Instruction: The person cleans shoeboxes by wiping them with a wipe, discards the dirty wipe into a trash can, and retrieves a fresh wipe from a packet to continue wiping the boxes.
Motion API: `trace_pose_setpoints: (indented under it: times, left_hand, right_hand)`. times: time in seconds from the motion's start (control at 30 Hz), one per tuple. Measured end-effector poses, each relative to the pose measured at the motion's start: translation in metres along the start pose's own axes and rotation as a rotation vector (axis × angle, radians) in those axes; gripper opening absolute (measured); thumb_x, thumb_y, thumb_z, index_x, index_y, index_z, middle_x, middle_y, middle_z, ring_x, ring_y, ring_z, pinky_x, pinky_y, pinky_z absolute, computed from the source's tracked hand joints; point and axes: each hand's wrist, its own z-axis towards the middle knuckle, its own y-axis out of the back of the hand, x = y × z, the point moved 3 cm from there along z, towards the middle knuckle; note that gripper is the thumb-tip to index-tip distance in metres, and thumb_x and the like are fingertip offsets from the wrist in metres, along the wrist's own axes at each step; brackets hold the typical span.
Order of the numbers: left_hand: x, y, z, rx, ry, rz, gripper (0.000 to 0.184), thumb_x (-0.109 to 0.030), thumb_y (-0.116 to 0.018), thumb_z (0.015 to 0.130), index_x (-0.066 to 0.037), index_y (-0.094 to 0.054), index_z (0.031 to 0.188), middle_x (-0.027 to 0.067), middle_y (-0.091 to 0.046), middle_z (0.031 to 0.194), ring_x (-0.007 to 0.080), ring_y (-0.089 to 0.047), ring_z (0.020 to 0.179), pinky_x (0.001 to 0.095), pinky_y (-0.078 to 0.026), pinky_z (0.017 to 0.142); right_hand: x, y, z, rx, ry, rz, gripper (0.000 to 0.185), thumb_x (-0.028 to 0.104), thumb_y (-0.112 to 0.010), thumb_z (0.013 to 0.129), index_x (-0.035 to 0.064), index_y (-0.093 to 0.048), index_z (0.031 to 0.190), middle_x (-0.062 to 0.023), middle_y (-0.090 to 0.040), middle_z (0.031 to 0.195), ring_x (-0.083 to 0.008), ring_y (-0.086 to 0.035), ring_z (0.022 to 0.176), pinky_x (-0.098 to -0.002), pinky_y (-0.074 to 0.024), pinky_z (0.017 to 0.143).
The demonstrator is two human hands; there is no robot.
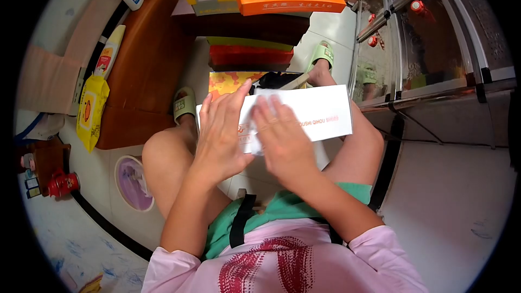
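Left hand [220, 133] spread over white shoebox [331, 106], left end; right hand [285, 144] flat over white wipe [256, 145], blurry. Box above parted legs [169, 157]; probably light, stiff, slick: hold both ends.

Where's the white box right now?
In the head view, the white box is in the middle, in front of the person's lap, with the left hand at its left end and the right hand against it.

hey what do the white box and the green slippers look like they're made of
White box: likely smooth coated cardboard, judging by its crisp edges and printed lettering. Green slippers: probably matte foam or rubber, with thick rounded straps, though which is unclear.
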Motion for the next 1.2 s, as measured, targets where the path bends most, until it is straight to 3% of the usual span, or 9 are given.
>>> trace_pose_setpoints:
  times: [0.1, 0.3, 0.4, 0.53, 0.6, 0.8, 1.0, 1.2]
  left_hand:
    - [-0.001, 0.0, 0.0, -0.055, 0.018, -0.034, 0.116, -0.003, -0.08, 0.049, -0.01, -0.026, 0.152, 0.014, -0.05, 0.132, 0.0322, -0.045, 0.128, 0.052, -0.02, 0.117]
    - [-0.001, 0.001, 0.0, 0.027, 0.039, -0.02, 0.118, -0.009, -0.083, 0.05, -0.007, -0.024, 0.152, 0.0149, -0.05, 0.136, 0.0325, -0.044, 0.132, 0.054, -0.017, 0.119]
    - [-0.001, 0.0, -0.001, 0.015, 0.05, -0.011, 0.118, -0.01, -0.083, 0.051, -0.007, -0.023, 0.153, 0.0154, -0.05, 0.136, 0.0325, -0.044, 0.132, 0.0544, -0.016, 0.118]
    - [0.004, -0.004, 0.0, -0.046, 0.021, -0.036, 0.118, -0.01, -0.084, 0.052, -0.007, -0.022, 0.153, 0.0156, -0.05, 0.136, 0.0325, -0.044, 0.132, 0.0545, -0.015, 0.119]
    - [0.005, -0.004, 0.0, -0.099, -0.013, 0.02, 0.11, -0.01, -0.081, 0.058, -0.006, -0.025, 0.153, 0.0142, -0.049, 0.139, 0.0325, -0.046, 0.127, 0.0533, -0.021, 0.117]
    - [-0.003, 0.002, 0.002, 0.023, 0.033, -0.026, 0.108, -0.009, -0.08, 0.058, -0.006, -0.026, 0.152, 0.0134, -0.047, 0.141, 0.0329, -0.045, 0.128, 0.0531, -0.021, 0.117]
    - [0.002, -0.004, 0.0, -0.059, 0.017, 0.021, 0.117, -0.009, -0.082, 0.051, -0.007, -0.024, 0.153, 0.0128, -0.047, 0.141, 0.0316, -0.045, 0.132, 0.0551, -0.015, 0.119]
    - [-0.001, 0.0, 0.004, -0.007, 0.046, 0.016, 0.117, -0.008, -0.081, 0.05, -0.008, -0.025, 0.153, 0.0111, -0.045, 0.143, 0.0323, -0.046, 0.131, 0.0542, -0.016, 0.119]
  right_hand:
    - [0.01, -0.004, 0.004, 0.108, 0.051, 0.076, 0.052, 0.01, -0.058, 0.084, -0.0069, -0.053, 0.133, -0.0221, -0.049, 0.144, -0.0372, -0.046, 0.135, -0.0461, -0.0356, 0.113]
    - [-0.014, -0.002, 0.001, 0.038, -0.168, -0.023, 0.056, 0.011, -0.056, 0.086, -0.0093, -0.046, 0.138, -0.0251, -0.045, 0.147, -0.0382, -0.04, 0.14, -0.0484, -0.0294, 0.116]
    - [0.0, -0.006, -0.005, 0.042, -0.172, -0.054, 0.057, 0.011, -0.055, 0.086, -0.0096, -0.046, 0.138, -0.0255, -0.044, 0.147, -0.0382, -0.039, 0.14, -0.0481, -0.0292, 0.116]
    - [0.021, -0.013, 0.001, 0.129, -0.016, 0.06, 0.054, 0.011, -0.057, 0.088, -0.0093, -0.047, 0.137, -0.024, -0.043, 0.148, -0.039, -0.04, 0.139, -0.0483, -0.0314, 0.115]
    - [0.018, -0.016, 0.003, 0.114, -0.01, 0.088, 0.055, 0.011, -0.058, 0.088, -0.0089, -0.046, 0.138, -0.0242, -0.042, 0.148, -0.0388, -0.04, 0.139, -0.0485, -0.0312, 0.115]
    - [-0.004, -0.004, -0.001, 0.026, -0.207, -0.025, 0.056, 0.012, -0.057, 0.085, -0.0089, -0.049, 0.136, -0.0248, -0.044, 0.147, -0.0387, -0.038, 0.14, -0.0484, -0.0295, 0.116]
    - [0.014, -0.009, -0.004, 0.093, -0.051, 0.077, 0.059, 0.007, -0.056, 0.081, -0.0111, -0.047, 0.136, -0.0261, -0.045, 0.146, -0.0401, -0.039, 0.14, -0.0484, -0.0286, 0.117]
    - [-0.017, 0.002, -0.005, 0.048, -0.148, 0.051, 0.06, 0.007, -0.056, 0.081, -0.009, -0.046, 0.138, -0.027, -0.045, 0.145, -0.0405, -0.04, 0.139, -0.0484, -0.031, 0.116]
